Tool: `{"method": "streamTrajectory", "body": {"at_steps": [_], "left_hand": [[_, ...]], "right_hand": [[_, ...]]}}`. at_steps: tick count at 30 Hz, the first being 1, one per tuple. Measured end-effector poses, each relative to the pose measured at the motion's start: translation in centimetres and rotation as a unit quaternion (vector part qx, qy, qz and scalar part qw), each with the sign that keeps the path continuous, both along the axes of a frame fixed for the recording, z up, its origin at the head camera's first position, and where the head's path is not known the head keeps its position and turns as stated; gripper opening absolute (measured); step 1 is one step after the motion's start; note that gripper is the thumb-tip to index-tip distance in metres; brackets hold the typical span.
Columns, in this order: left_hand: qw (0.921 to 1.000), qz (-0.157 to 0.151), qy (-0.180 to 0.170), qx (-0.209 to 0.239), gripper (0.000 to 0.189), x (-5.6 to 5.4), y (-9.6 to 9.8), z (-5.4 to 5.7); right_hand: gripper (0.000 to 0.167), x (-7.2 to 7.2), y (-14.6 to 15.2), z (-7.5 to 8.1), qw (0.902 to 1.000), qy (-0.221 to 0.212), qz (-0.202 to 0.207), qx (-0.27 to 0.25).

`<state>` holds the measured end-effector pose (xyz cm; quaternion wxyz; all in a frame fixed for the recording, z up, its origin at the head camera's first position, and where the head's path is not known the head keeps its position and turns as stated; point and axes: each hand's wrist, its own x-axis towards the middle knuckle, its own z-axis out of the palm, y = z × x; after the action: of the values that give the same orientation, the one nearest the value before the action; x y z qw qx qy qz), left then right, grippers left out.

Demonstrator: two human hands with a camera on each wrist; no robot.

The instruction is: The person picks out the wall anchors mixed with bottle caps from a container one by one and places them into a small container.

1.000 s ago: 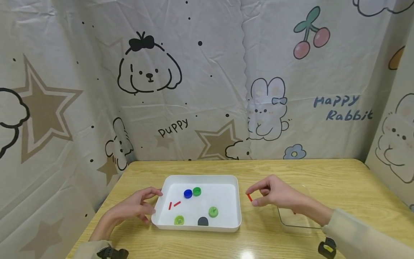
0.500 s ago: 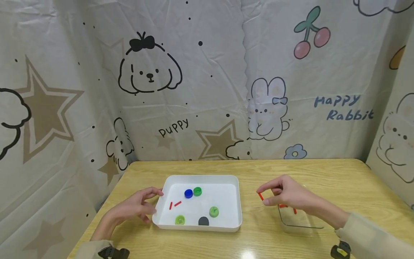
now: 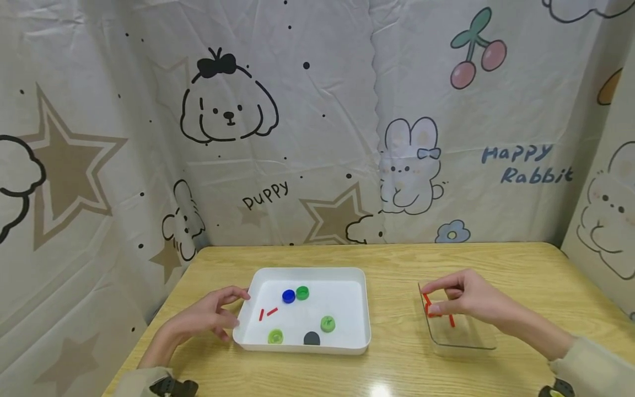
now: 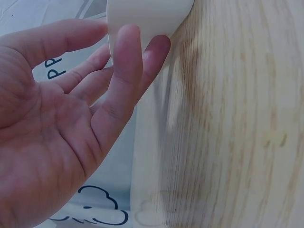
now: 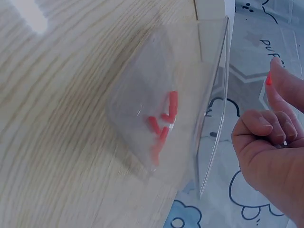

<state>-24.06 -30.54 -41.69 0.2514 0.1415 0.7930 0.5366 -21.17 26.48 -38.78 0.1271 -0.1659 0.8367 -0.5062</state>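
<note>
My right hand (image 3: 471, 298) pinches a small red stick (image 3: 426, 299) between thumb and forefinger, above the left side of a clear plastic box (image 3: 463, 347). Inside that box lie several red sticks (image 5: 173, 103), seen through its wall in the right wrist view. My left hand (image 3: 210, 314) touches the left side of a white tray (image 3: 344, 300), its fingers loosely spread against the outer wall (image 4: 147, 16). Two red sticks (image 3: 272, 311) lie in the tray. Also in it are a blue cap (image 3: 289, 296) and green caps (image 3: 302, 293).
A dark grey half-round shape (image 3: 311, 338) shows at the tray's front wall. The wooden table (image 3: 397, 364) runs back to a printed curtain (image 3: 327, 110). Bare wood lies between the tray and the clear box.
My right hand has moved right with the red stick, from beside the tray to over the clear box. The left hand stays at the tray.
</note>
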Motion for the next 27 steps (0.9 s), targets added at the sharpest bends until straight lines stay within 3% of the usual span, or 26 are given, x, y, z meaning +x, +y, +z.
{"method": "streamTrajectory", "body": {"at_steps": [11, 27], "left_hand": [[1.0000, 0.005, -0.001, -0.003, 0.056, 0.0, 0.0, -0.1], [1.0000, 0.000, -0.002, -0.004, 0.056, 0.0, 0.0, -0.1]], "right_hand": [[0.043, 0.5, 2.3, -0.7, 0.9991, -0.038, -0.019, -0.002], [0.042, 0.8, 2.3, -1.4, 0.9977, -0.064, -0.014, 0.013]]}}
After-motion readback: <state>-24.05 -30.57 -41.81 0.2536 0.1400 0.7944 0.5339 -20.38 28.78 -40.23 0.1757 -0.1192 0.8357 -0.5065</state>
